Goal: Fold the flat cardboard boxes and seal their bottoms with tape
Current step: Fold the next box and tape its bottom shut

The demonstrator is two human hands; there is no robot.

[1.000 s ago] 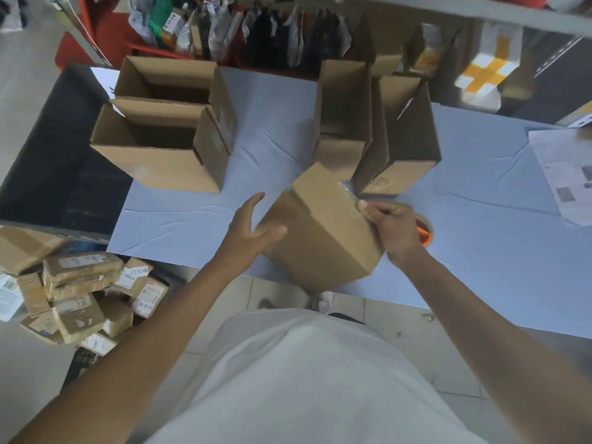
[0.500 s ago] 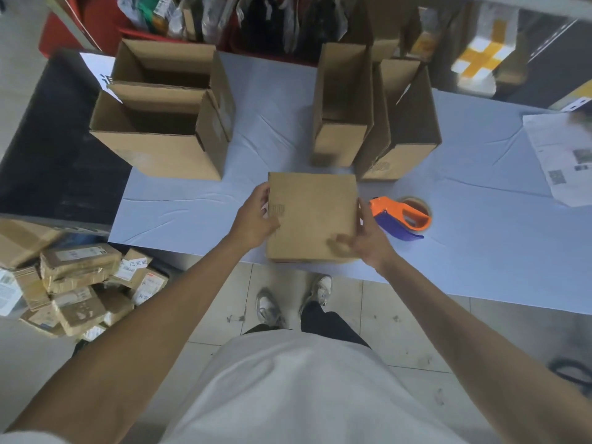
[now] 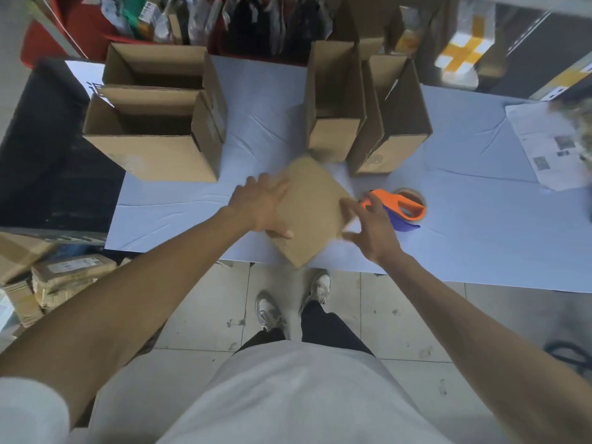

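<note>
Box [image 3: 309,213] rotated from square to diamond since half second back, near counter [image 3: 480,238] edge. Your left hand [image 3: 259,206] presses flat on it, fingers straight; right hand [image 3: 371,229] hovers spread, holding nothing. Tape dispenser [image 3: 397,206] at 3 o'clock: steady box, then grab it. Matte cardboard, smooth orange plastic.

No legible text showing: printing on the paper sheet [image 3: 544,145] and parcel labels [image 3: 65,266] blurring beyond reading.

Both arms outstretched, left hand [image 3: 261,208] flat with fingers spread, right hand [image 3: 371,230] open, fingers loosely apart.
</note>
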